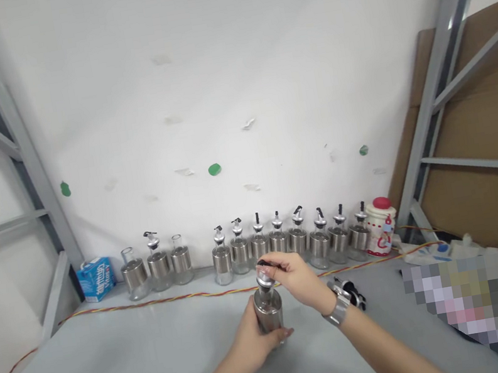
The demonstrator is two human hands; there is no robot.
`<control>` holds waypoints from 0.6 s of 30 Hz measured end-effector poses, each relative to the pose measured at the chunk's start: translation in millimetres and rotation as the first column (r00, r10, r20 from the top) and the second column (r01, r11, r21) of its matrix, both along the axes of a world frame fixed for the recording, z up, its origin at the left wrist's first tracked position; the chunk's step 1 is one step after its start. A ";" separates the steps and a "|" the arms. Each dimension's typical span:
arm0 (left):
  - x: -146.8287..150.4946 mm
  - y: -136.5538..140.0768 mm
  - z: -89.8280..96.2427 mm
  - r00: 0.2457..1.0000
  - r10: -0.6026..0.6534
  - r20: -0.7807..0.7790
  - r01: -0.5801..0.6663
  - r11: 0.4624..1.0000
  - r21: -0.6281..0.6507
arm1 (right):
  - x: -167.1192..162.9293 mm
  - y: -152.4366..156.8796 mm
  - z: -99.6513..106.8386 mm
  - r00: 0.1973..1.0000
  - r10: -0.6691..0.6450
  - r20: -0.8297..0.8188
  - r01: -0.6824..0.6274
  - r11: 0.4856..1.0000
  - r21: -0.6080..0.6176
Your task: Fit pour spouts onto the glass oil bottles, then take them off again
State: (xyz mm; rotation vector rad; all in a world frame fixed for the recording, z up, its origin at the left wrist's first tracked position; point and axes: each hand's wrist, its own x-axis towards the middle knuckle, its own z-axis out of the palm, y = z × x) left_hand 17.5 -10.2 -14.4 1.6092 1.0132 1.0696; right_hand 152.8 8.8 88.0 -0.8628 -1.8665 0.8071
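Observation:
Wrapped around the lower body of a glass oil bottle (270, 311) with a metal sleeve is my left hand (254, 341). The bottle stands roughly upright above the grey table, and I cannot tell if its base touches the surface. My right hand (292, 276) pinches the black-and-silver pourer stopper (264, 278) at the bottle's mouth. The stopper sits at the neck; how deep it goes is hard to make out. Beside my right wrist, which wears a metal band, lie several loose pourer stoppers (356, 296), partly hidden by the wrist.
Along the wall stand similar bottles with pourers (222, 261), plus open-necked bottles (135, 275) at the left. A blue carton (96, 279) is far left, a red-lidded jar (380, 227) right. A red-yellow wire (154, 302) crosses the grey table (92, 365). Plastic bags (460, 248) lie at right.

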 end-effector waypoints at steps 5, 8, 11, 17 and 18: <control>-0.2 0.4 -2.6 1.000 -0.011 0.020 0.011 1.000 0.023 | -0.5 -0.6 1.9 1.000 0.026 -0.006 -0.026 0.999 -0.027; -0.4 1.1 -3.2 1.000 0.000 0.005 -0.001 0.999 0.048 | -1.5 0.7 4.4 0.998 0.022 0.060 -0.022 1.000 0.002; 0.0 1.1 -3.6 1.000 0.006 -0.009 -0.005 0.998 0.057 | -2.4 1.3 4.6 0.993 0.025 0.114 -0.027 0.999 0.019; 3.1 -0.1 -5.5 0.999 0.043 -0.028 -0.042 0.999 0.029 | -3.8 -2.6 4.5 0.987 -0.011 0.160 -0.008 0.993 0.118; 3.1 0.3 -5.3 0.998 0.049 -0.034 -0.047 0.998 0.032 | -3.2 -3.4 5.8 0.985 -0.020 0.173 -0.004 0.990 0.138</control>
